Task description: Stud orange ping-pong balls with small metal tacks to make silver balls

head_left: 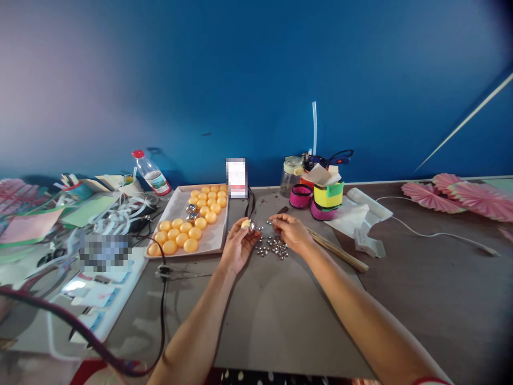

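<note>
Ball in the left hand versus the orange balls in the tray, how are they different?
The held ball shows shiny silver on one side; the orange balls look plain. The held ball is in the left hand; the orange balls rest in the white tray. Both look round and show orange.

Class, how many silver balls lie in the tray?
2. One silver ball sits near the middle of the tray, among orange balls; the second silver ball is just in front of it. None seem hidden.

Craft workspace; cluttered desk (264,326); tray (173,206) of orange balls (191,245); heaped silvery bits (278,247)
</note>
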Demonstrator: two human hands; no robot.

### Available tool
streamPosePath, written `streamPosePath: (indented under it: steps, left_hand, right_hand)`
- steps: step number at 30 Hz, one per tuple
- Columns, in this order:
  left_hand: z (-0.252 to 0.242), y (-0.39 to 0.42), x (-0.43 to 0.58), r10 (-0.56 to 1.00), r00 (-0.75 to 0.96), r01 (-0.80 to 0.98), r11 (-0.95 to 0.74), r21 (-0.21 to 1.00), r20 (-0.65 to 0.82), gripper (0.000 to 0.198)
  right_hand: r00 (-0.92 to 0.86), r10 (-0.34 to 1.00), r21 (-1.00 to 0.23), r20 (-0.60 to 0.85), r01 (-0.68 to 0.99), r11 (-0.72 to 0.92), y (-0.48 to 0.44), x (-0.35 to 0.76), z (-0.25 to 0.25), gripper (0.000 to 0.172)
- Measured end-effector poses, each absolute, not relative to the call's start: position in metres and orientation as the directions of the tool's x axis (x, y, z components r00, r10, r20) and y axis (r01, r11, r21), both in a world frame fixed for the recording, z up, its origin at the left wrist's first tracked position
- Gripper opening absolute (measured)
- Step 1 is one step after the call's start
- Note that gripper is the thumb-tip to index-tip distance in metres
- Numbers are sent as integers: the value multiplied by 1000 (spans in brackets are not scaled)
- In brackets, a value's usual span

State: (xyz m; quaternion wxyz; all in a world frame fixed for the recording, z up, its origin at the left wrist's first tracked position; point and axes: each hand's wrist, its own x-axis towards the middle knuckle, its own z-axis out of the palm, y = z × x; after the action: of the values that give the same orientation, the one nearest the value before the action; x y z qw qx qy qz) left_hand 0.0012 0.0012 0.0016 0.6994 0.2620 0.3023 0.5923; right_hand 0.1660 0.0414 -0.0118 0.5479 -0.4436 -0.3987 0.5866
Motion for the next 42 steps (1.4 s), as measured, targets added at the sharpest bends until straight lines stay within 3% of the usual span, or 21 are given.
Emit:
streamPosePath:
  steps: [5,12,19,29,35,42]
  left_hand:
    - [4,0,0,985,132,-690,170,704,-109,35]
    - [4,0,-3,979,183,-709,191,679,-85,39]
    - [6,-2,-3,966,246,-707,238,666,-84,38]
    - [5,-2,-3,965,252,-704,235,670,-74,39]
    - [4,-2,-4,964,260,-702,230,674,-58,38]
    - [5,-2,-2,964,256,-684,230,692,-68,39]
  right_hand:
    - [-76,967,-846,-243,-470,-250,40,164,-7,22]
    - [-208,968,-839,-141,-493,-229,30,161,6,22]
    - [-221,975,-870,-12,-478,-119,22,157,14,17]
    - [-136,991,-913,11,-406,-45,20,152,14,25]
    - [-255,967,-935,14,-345,-78,19,150,13,21]
    - [-211,977,-963,-2,-264,-59,14,148,21,17]
